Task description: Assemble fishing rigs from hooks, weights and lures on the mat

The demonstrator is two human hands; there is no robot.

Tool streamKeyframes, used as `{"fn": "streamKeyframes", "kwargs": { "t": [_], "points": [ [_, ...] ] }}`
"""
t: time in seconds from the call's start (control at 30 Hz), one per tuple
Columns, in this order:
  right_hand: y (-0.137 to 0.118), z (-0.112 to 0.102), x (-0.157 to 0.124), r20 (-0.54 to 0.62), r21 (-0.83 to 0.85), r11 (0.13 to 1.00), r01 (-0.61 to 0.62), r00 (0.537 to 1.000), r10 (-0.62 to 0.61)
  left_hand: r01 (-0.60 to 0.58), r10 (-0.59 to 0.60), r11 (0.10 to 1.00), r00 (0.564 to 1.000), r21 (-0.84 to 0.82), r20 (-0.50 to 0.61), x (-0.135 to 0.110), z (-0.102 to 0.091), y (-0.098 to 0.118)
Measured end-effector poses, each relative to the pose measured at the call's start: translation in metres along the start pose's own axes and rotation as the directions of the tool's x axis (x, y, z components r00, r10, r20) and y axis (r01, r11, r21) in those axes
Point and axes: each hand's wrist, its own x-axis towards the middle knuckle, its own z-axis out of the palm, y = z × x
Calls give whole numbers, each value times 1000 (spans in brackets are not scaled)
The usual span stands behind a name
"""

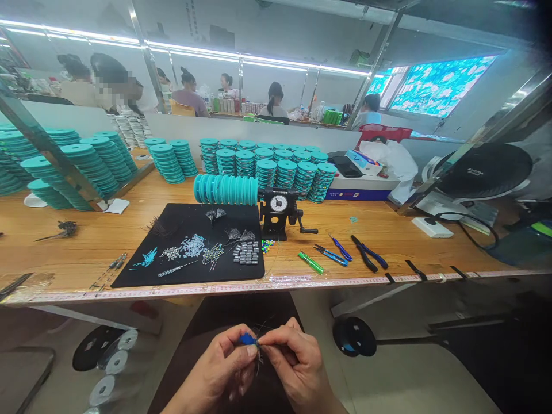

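Low in front of the table edge, my left hand (pixel 226 363) pinches a small blue piece (pixel 246 338) between thumb and forefinger; its exact kind I cannot make out. My right hand (pixel 298 357) meets it from the right, its thumb and fingertips closed on thin line (pixel 260 362) beside the blue piece. Fine loose ends stick out above and below the fingertips. On the table beyond lies a black mat (pixel 150 270) bearing grey cylinders (pixel 245 253), small clear pieces (pixel 193 245), cyan slivers (pixel 149 257) and bundles of fine wire (pixel 214 215).
A hand-cranked winder (pixel 278 213) carries a row of turquoise spools (pixel 226 190). Right of it lie pliers (pixel 368 253), thread snips (pixel 330 254), a blue pen-like tool (pixel 340 247) and a green tube (pixel 310 262). Stacked spools (pixel 287 172) line the back; a fan (pixel 480 169) stands right.
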Motion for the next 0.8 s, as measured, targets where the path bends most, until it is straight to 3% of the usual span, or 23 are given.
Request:
{"fn": "streamKeyframes", "kwargs": {
  "t": [0.23, 0.57, 0.8],
  "points": [
    [0, 2, -1, 15, -78, 995, 63, 998, -62, -12, 13, 999, 1000, 47, -11, 0, 0, -4],
    [4, 13, -8, -92, -50, 995, -87, 992, 82, -102, 116, 964, 992, 244, -41, -3, 1, 8],
    [13, 22, -14, -147, 34, 996, -87, 985, 91, -59, 76, 985, 992, 160, -103, 0, 1, 0]
  ]
}}
